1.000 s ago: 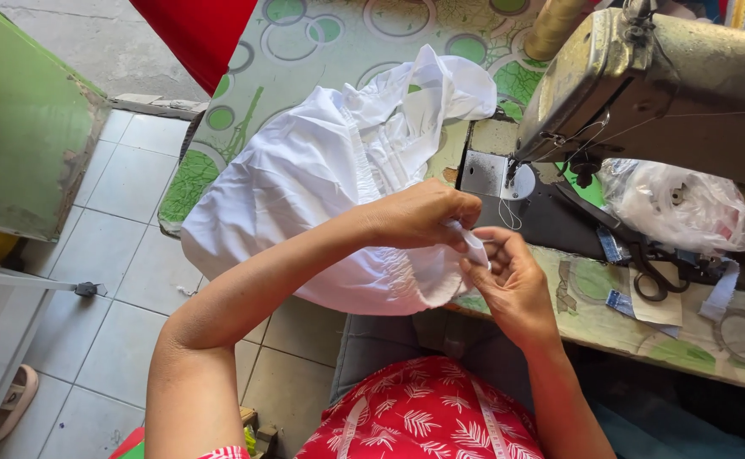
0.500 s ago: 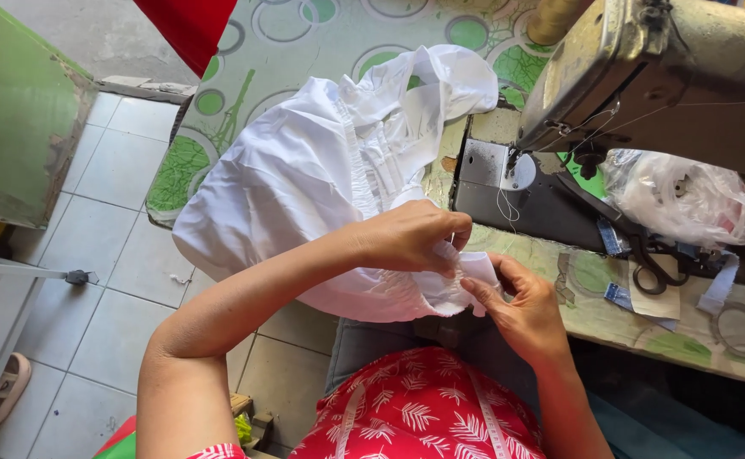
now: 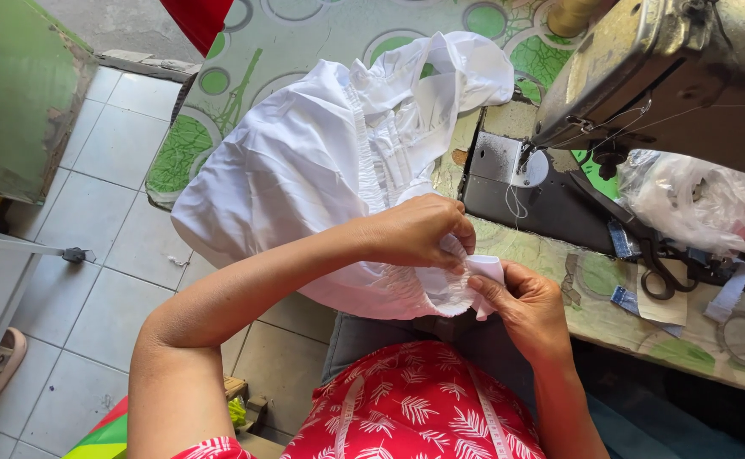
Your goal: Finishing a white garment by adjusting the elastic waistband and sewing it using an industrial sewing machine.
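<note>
Fingers of the left hand are pinching shut on the gathered hem of the white garment, just in front of the sewing machine; the right hand is closing on the same edge; the garment is lying on the counter left of the machine's needle, not yet under it; scissors are resting to the machine's right.

- Person seated, wearing a red garment printed with white fern-like leaves.
- Both forearms bare.
- Left hand and right hand bare, without gloves.
</note>
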